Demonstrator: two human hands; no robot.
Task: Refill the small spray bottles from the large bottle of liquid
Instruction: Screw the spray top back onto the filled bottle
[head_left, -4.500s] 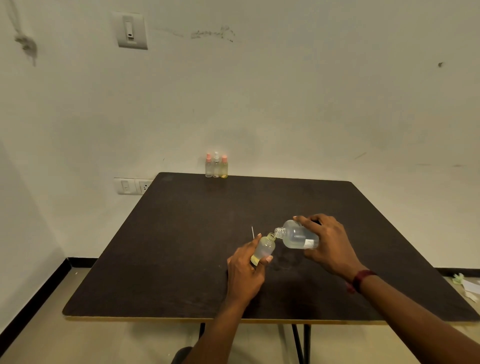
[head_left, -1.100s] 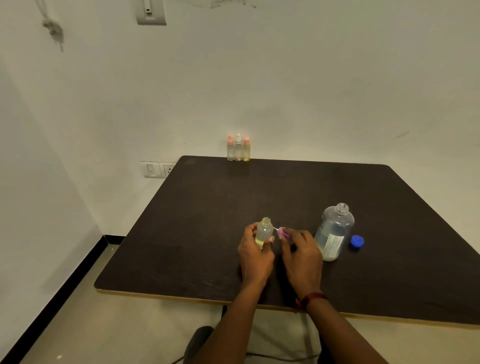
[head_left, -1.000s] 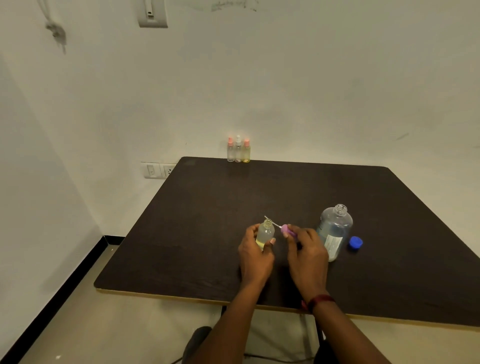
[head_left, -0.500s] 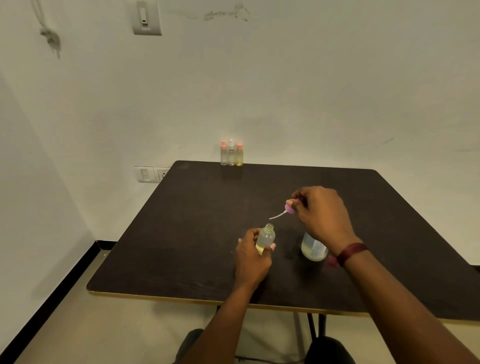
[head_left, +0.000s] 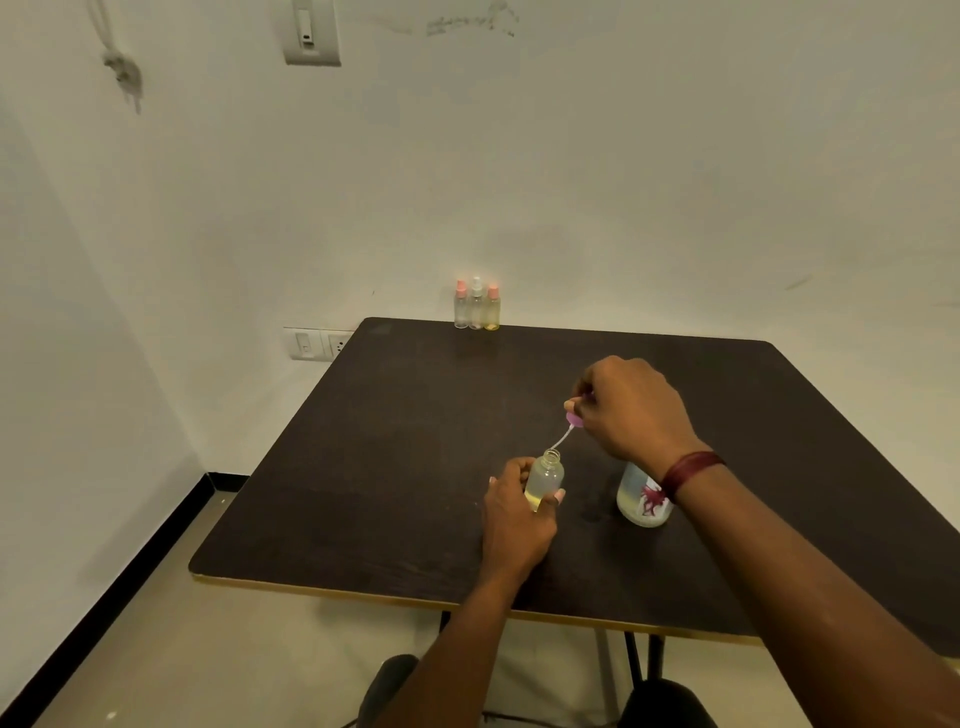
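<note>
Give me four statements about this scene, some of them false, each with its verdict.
1. The left hand grips a small bottle standing on the table. True.
2. This small bottle is closed. False: its neck is open; the right hand holds the spray head above it.
3. The large bottle lies on its side. False: it stands upright behind the right wrist.
4. At the table's far edge stand three small bottles. True.

large bottle stands just beneath the raised right hand.
</note>
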